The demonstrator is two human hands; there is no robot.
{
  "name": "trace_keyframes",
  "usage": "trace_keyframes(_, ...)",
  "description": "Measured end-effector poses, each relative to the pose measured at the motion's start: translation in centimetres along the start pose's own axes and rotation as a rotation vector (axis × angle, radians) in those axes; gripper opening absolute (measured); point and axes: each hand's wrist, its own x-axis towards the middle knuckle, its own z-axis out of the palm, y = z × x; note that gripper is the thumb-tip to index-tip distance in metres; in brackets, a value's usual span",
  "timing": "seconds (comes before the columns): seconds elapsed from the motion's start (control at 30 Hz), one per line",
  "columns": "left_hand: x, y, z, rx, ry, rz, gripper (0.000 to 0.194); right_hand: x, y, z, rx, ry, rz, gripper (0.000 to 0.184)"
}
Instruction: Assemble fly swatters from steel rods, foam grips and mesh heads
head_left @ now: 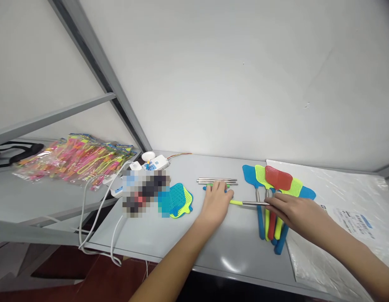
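A yellow-green fly swatter handle runs out from under my left hand, whose fingers are closed over it. From its end a metal rod reaches to my right hand, which pinches the rod's far part. Just beyond my left hand lie several loose metal rods, along with a green handle and a blue handle, both partly covered by the hand. Whole fly swatters in blue, yellow-green and red lie fanned out under and around my right hand.
Loose swatter heads are stacked left of my left hand, beside a blurred patch. White power strips and a cable sit further left, near packed colourful goods. A clear plastic sheet covers the table's right side; a wall stands behind.
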Motion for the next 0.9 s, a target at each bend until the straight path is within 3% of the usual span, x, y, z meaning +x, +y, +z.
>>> trace_keyframes(0.1, 0.9, -0.1, 0.2, 0.012, 0.0, 0.029, 0.008, -0.2, 0.0, 0.1, -0.052, -0.098, 0.0, 0.035)
trace_keyframes(0.33, 1.5, 0.6, 0.8, 0.011, 0.036, 0.057, 0.008, -0.6, -0.3, -0.1, -0.048, -0.069, 0.0, 0.036)
trace_keyframes(0.47, 1.2, 1.3, 0.0, -0.017, 0.1, 0.068, 0.01, -0.8, -0.6, 0.0, -0.018, -0.075, 0.007, 0.034)
trace_keyframes(0.7, -3.0, 0.9, -2.4, -0.153, 0.124, 0.127, 0.019, -1.6, -0.9, -0.5, -0.012, -0.067, 0.003, 0.031)
trace_keyframes(0.9, -6.1, 0.5, -2.7, -0.213, 0.122, 0.129, 0.016, -1.4, -1.9, -0.9, 0.002, -0.039, -0.057, 0.027)
